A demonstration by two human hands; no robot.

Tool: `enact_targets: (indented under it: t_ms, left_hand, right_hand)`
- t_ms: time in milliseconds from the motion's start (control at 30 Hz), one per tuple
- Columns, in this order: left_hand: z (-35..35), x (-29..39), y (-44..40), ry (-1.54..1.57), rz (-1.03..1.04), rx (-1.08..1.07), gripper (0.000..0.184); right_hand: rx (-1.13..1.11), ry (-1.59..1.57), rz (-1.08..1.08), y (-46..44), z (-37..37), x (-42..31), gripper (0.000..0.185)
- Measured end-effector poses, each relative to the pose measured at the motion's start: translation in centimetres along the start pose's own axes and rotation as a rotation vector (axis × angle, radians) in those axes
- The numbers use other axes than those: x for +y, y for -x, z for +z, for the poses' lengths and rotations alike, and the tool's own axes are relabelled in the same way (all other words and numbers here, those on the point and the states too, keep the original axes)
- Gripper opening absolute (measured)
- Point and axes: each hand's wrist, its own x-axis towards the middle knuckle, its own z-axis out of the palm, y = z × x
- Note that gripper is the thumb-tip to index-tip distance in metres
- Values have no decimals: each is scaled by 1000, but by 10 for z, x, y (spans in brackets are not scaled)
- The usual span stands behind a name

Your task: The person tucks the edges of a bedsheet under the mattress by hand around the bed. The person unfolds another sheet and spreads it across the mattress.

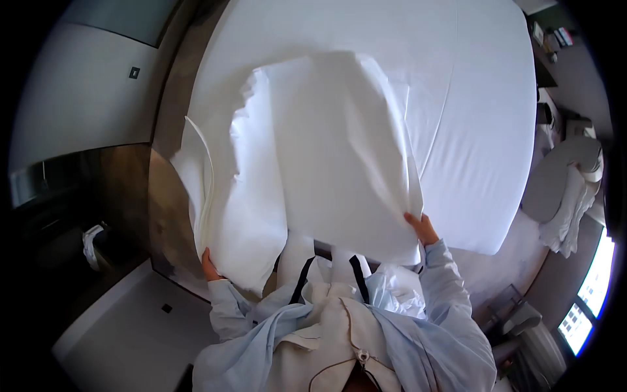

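Observation:
A white bed sheet [339,144] billows out in front of me, partly over the near side of a white-covered bed [483,144]. My left hand [210,265] is closed on its near left edge, low beside my body; some of the fingers are hidden by the cloth. At the near right corner, my right hand [423,228] pinches the same sheet between thumb and fingers. The sheet's far part rises in a rounded fold, and a loose flap stands up on the left. Its underside is hidden.
At the right, a grey armchair [545,179] carries crumpled white linen [567,209], near a bright window [591,287]. Small items [555,39] stand on a dark surface at the far right. A wall [98,91] runs along the left, with brown carpet [173,222] below.

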Motion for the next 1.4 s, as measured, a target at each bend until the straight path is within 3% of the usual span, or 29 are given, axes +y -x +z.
enact_targets:
  t_ms: [100, 333, 433, 500, 567, 633, 700, 767, 833, 900, 933, 1000, 1100, 1133, 1167, 1200, 1267, 1367, 1400]
  left_hand:
    - [45, 39, 14, 80, -13, -74, 45]
    - [104, 203, -19, 200, 285, -534, 48]
    - [108, 261, -8, 267, 372, -557, 48]
    - [106, 280, 23, 309, 388, -577, 48]
    - [106, 272, 43, 345, 401, -582, 48]
    - [98, 248, 66, 445, 456, -379, 47]
    - [89, 195, 74, 328, 441, -151, 43]
    - [47, 65, 14, 233, 257, -106, 42]
    - [90, 47, 74, 153, -23, -82, 48]
    - [92, -32, 62, 75, -173, -146, 51]
    - [94, -71, 50, 10, -130, -152, 52]
    - [113, -133, 26, -225, -114, -132, 55]
    - [164, -218, -18, -704, -125, 100, 59]
    - [172, -238, -25, -525, -92, 82, 58]
    - [177, -252, -30, -342, -51, 70, 56]
    - [177, -261, -29, -342, -65, 79, 56]
    - [184, -281, -21, 5, 125, 69, 51]
    - [193, -230, 36, 15, 68, 98, 37]
    - [189, -224, 42, -103, 33, 80, 36]
  right_hand:
    - [18, 43, -129, -10, -16, -48, 41]
    - [169, 334, -746, -24, 25, -325, 28]
    - [269, 603, -902, 4, 68, -449, 33]
    - [397, 796, -1125, 12, 79, -510, 42]
    - [652, 939, -1102, 32, 86, -556, 54]
    - [886, 980, -1258, 9, 57, -593, 58]
    - [1021, 1058, -1226, 24, 45, -612, 55]
    - [1159, 999, -1110, 28, 42, -609, 52]
    - [1314, 1115, -1134, -25, 15, -600, 55]
    - [1153, 1315, -992, -70, 21, -572, 58]
    - [979, 1431, -1080, -109, 26, -554, 58]
    - [631, 1407, -1501, -146, 65, -483, 56]
    - [-112, 1134, -1475, -150, 114, -339, 51]
    - [-482, 954, -1253, -141, 127, -293, 50]
    - [-526, 1119, -1238, -117, 137, -253, 47]
    - [-707, 1147, -1209, -97, 147, -221, 46]
    - [-864, 971, -790, -85, 156, -149, 42]
    - [-968, 859, -375, -51, 181, -94, 38]
    - [-989, 862, -370, -43, 192, -86, 38]
